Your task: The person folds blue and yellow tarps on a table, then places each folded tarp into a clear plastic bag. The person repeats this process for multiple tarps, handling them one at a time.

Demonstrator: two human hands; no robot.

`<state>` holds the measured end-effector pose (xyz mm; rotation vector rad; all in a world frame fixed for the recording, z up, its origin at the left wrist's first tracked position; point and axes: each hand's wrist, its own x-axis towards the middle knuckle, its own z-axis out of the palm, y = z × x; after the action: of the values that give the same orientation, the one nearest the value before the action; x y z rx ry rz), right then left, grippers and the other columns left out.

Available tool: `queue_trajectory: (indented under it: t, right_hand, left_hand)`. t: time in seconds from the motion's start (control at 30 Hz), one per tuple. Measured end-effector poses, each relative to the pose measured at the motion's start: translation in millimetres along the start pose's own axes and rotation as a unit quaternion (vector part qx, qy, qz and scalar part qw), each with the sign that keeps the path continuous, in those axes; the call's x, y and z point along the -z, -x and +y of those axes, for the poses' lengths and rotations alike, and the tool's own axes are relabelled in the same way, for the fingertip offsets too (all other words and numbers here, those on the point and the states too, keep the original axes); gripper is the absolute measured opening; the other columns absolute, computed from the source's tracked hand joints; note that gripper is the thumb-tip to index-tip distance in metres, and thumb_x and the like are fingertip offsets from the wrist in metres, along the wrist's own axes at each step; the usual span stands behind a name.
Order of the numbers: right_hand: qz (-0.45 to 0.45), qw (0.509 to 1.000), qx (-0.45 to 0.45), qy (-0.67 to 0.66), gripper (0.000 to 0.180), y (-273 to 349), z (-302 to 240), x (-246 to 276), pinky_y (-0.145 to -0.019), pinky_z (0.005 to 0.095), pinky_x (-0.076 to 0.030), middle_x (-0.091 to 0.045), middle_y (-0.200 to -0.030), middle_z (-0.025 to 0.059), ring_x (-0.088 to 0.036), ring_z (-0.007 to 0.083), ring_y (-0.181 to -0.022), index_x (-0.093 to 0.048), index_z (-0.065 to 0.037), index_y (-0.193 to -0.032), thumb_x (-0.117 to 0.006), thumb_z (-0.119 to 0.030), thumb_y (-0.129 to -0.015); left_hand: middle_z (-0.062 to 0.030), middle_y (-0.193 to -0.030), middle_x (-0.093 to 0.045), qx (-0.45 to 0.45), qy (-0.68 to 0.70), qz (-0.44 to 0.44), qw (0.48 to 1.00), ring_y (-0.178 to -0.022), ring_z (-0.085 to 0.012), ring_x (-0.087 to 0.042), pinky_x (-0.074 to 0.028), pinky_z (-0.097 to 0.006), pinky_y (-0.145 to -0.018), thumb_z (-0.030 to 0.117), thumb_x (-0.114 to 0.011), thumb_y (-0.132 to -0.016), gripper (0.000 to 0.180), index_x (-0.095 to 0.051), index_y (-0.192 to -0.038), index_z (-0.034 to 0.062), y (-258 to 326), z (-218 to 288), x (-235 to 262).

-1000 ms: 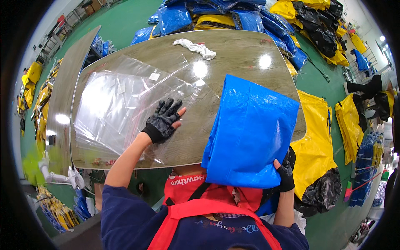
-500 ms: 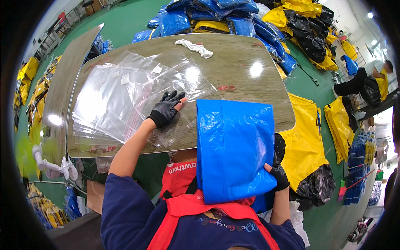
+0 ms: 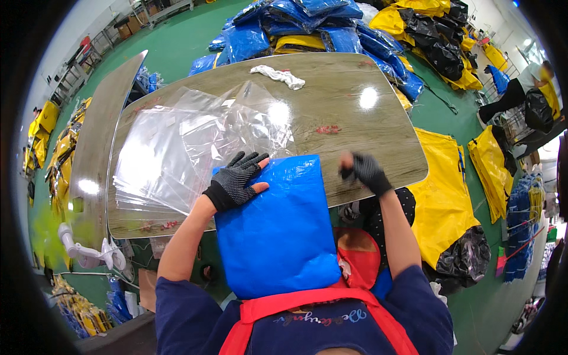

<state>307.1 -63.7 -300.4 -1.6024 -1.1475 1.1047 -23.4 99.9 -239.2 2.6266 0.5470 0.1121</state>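
Observation:
A folded blue plastic sheet point(image 3: 275, 236) leans from my lap onto the table's near edge. My left hand point(image 3: 236, 183), in a black dotted fingerless glove, lies on its upper left corner with fingers spread and thumb on the blue surface. To the right, my right hand point(image 3: 365, 171), gloved the same way, is above the table's near right part, apart from the sheet. Motion smears its fingers, and nothing can be made out in them. Clear plastic bags point(image 3: 160, 154) lie fanned over the table's left half, some reaching up to my left hand.
The wood-patterned table point(image 3: 337, 89) bears a crumpled white cloth point(image 3: 278, 77) near its far edge. Beyond it rise packed blue bundles point(image 3: 284, 29). Yellow sheets point(image 3: 444, 195) hang or lie at the right. A person point(image 3: 520, 89) bends at the far right.
The blue sheet has moved left and turned slightly. My left hand went from the clear bags onto its corner. My right hand let go of its right side and rose over the table.

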Motion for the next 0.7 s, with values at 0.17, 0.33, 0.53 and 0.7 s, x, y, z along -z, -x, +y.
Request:
queue_trajectory:
  t: [0.17, 0.33, 0.53, 0.7]
  right_hand:
    - [0.019, 0.942, -0.069, 0.328, 0.062, -140.1, -36.4, -53.1, -0.071, 0.0388, -0.048, -0.067, -0.079, 0.0161, -0.062, 0.0261, -0.07, -0.067, 0.002, -0.079, -0.068, -0.06, -0.072]
    - [-0.115, 0.975, -0.001, 0.191, 0.042, -150.9, -39.7, -72.5, -0.059, 0.0322, -0.041, -0.059, -0.067, 0.0068, -0.049, 0.0129, -0.062, -0.065, -0.004, -0.073, -0.071, -0.045, -0.075]
    - [-0.079, 0.972, -0.055, -0.215, 0.037, -94.7, -42.0, -30.8, -0.062, 0.0216, -0.044, -0.063, -0.084, 0.0025, -0.056, 0.0098, -0.069, -0.058, -0.007, -0.108, -0.062, -0.037, -0.087]
    - [-0.11, 0.985, -0.073, -0.107, 0.047, -52.0, -36.2, -35.9, -0.06, 0.0239, -0.042, -0.058, -0.074, 0.0023, -0.051, 0.0097, -0.066, -0.062, -0.003, -0.09, -0.06, -0.05, -0.085]
  left_hand:
    - [-0.0143, -0.14, -0.042, -0.014, -0.026, 0.013, 0.999, -0.131, -0.0409, -0.034, -0.031, -0.045, -0.108, 0.053, -0.054, -0.086, 0.065, -0.042, -0.138, 0.017, -0.7, 0.3, 1.3]
    - [-0.0183, -0.136, -0.045, 0.007, -0.021, 0.025, 0.999, -0.128, -0.0368, -0.04, -0.025, -0.043, -0.111, 0.054, -0.056, -0.084, 0.067, -0.045, -0.135, 0.0119, 5.7, 8.5, 3.3]
    - [-0.0198, -0.138, -0.042, 0.061, -0.065, 0.068, 0.994, -0.132, -0.037, -0.034, -0.021, -0.045, -0.112, 0.052, -0.055, -0.085, 0.07, -0.042, -0.136, 0.0058, 19.1, -0.1, -13.6]
    - [-0.0178, -0.135, -0.047, 0.058, -0.005, 0.112, 0.992, -0.129, -0.0356, -0.039, -0.029, -0.044, -0.108, 0.044, -0.061, -0.084, 0.062, -0.048, -0.131, 0.0056, 21.8, 4.8, -21.0]
